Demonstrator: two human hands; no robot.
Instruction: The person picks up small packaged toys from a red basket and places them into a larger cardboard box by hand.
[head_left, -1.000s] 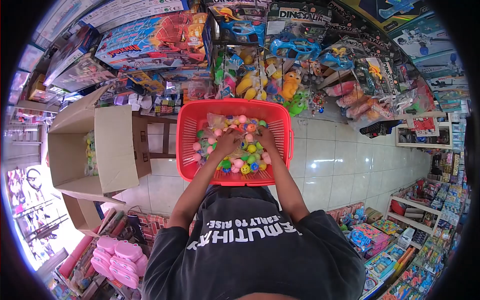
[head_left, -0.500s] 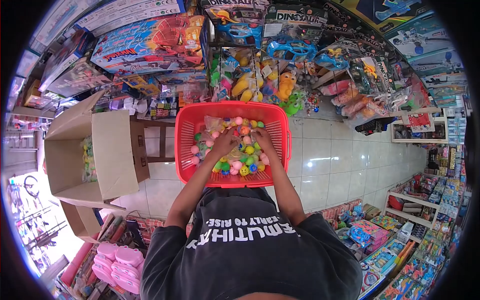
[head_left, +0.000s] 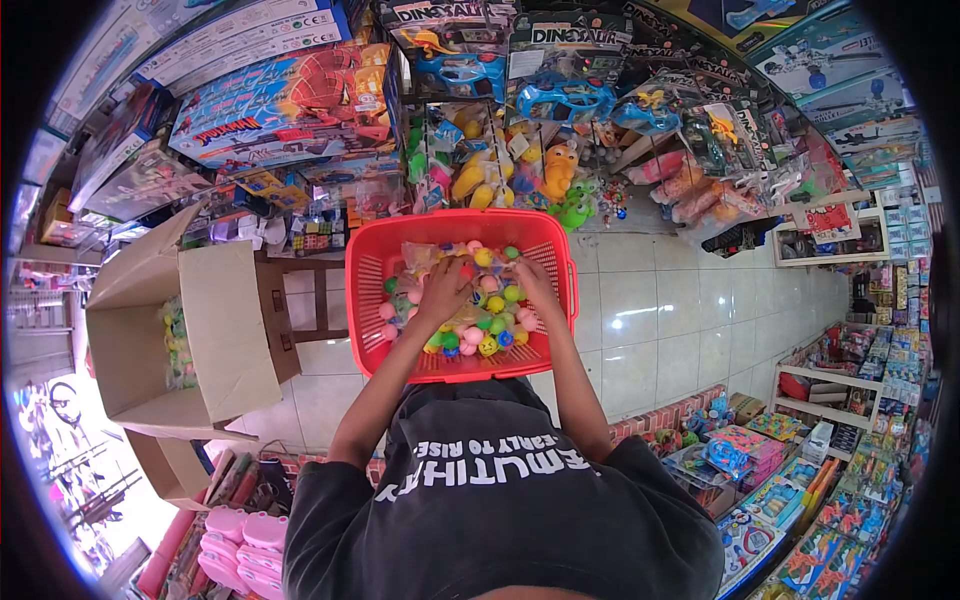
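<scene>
A red plastic basket (head_left: pixel 362 300) holds many small colourful balls (head_left: pixel 487 345), in pink, yellow, green and blue, some with faces drawn on them. Clear plastic bag material (head_left: pixel 420 256) lies crumpled among them. Inside the basket, the bent fingers of my left hand (head_left: pixel 445 290) close on the clear plastic, beside a reddish ball. To its right, my right hand (head_left: pixel 537 285) reaches over the basket's right part, its fingers curled at the plastic and balls. The fingertips of both hands are partly hidden.
An open cardboard box (head_left: pixel 225 335) with bagged colourful items stands left of the basket. Hanging dinosaur toy packs (head_left: pixel 565 95) and a Spider-Man box (head_left: pixel 285 105) line the back. Tiled floor (head_left: pixel 640 310) lies to the right. Pink cases (head_left: pixel 240 550) sit at lower left.
My left hand has shifted slightly left and down, and my right hand a little to the right, so they are slightly farther apart. The camera view has shifted slightly.
</scene>
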